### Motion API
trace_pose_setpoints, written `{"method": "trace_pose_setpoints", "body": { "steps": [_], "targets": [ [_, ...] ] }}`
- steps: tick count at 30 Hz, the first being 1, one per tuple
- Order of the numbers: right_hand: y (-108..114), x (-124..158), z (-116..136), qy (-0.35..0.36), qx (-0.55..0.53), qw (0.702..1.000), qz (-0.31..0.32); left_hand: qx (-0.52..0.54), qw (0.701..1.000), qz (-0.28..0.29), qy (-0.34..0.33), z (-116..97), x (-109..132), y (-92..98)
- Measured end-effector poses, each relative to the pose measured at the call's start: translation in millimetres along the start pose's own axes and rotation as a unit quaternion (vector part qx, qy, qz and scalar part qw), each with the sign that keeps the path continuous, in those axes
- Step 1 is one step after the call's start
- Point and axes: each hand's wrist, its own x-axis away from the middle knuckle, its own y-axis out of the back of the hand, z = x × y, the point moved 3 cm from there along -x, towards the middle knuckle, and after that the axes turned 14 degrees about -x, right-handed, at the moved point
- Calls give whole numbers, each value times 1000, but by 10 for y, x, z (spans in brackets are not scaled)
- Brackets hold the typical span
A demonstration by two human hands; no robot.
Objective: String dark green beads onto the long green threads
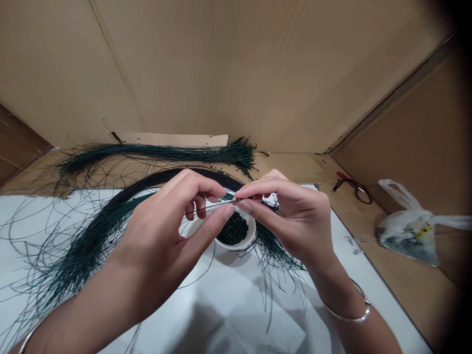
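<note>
My left hand (177, 221) and my right hand (287, 211) meet fingertip to fingertip over a white bowl (253, 231). Both pinch a thin dark strand (210, 206), which runs down to the left from the fingers. Whether something small sits on the strand between the fingertips is too small to tell. Small, shiny dark green bead-like pieces (236, 230) fill the bowl. Behind and beside my hands lies a curved bundle of long dark green strands (99, 221), partly hidden by them.
A second strand bundle (177, 153) lies along the back, by a cardboard strip (177, 139). At the right are a knotted clear plastic bag (409, 236) and a red and black tool or cord (356, 189). Cardboard walls (221, 73) enclose the white work surface (206, 305).
</note>
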Motion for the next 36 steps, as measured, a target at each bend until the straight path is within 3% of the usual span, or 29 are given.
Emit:
{"method": "trace_pose_setpoints", "body": {
  "steps": [8, 15, 20, 27, 32, 36],
  "targets": [
    [4, -7, 5, -7, 18, 999, 31, -2, 1000, -6, -20, -10, -20, -3],
    [35, -22, 24, -6, 13, 999, 44, 133, 988, 68, 45, 56, -31, -79],
    [75, -51, 62, 7, 85, 996, 31, 129, 988, 54, 62, 91, -56, -82],
    [2, -21, 90, 20, 151, 987, 55, 107, 994, 15, 27, 24, -72, -112],
    [35, -30, 116, 7, 154, 988, 26, 107, 994, 14, 36, 41, -95, -98],
    [184, -73, 82, -24, 121, 992, -26, 145, 986, 22, 77, 100, -125, -100]
  ]
}}
